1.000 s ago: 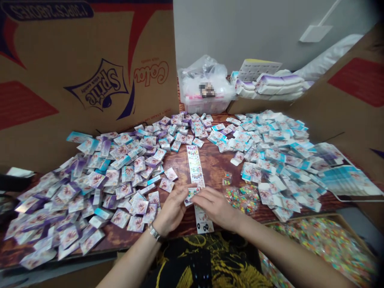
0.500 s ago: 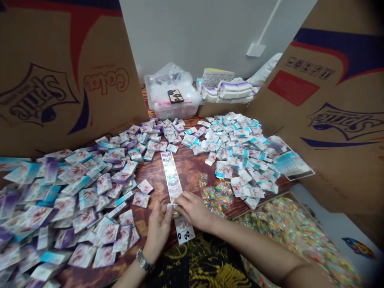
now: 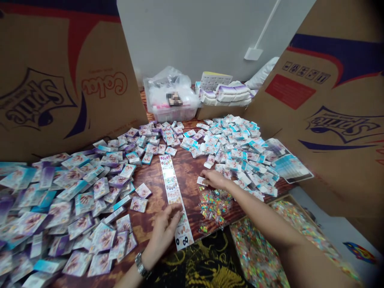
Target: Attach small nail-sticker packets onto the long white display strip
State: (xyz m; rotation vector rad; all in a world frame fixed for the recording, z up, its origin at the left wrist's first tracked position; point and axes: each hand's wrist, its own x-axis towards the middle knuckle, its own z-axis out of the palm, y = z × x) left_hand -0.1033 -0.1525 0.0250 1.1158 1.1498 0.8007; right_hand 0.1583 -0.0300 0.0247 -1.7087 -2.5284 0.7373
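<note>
A long paper strip (image 3: pixel 171 188) with rows of small coloured nail-like prints lies on the brown wood-patterned table. My left hand (image 3: pixel 166 224) is over its lower part, fingers loosely curved and apart from the thumb, with nothing visible in them. Farther right, my right hand (image 3: pixel 213 179) pinches a small white box (image 3: pixel 202 181) by its end. Just below that hand lies a heap of clear packets (image 3: pixel 214 206) with bright coloured pieces. Small printed boxes (image 3: pixel 237 154) are piled beyond my right hand.
A large pile of white, purple and blue boxes (image 3: pixel 84 200) covers the left side. Big cardboard cartons (image 3: pixel 108 108) (image 3: pixel 288 120) wall both sides. A clear plastic tub (image 3: pixel 175 114) stands at the back. More coloured packets fill a tray (image 3: pixel 258 252) at lower right.
My hands were together over the strip, working on a small white item. Now my right hand has moved right and away with a small box, while my left hand stays by the strip, its fingers loosened.
</note>
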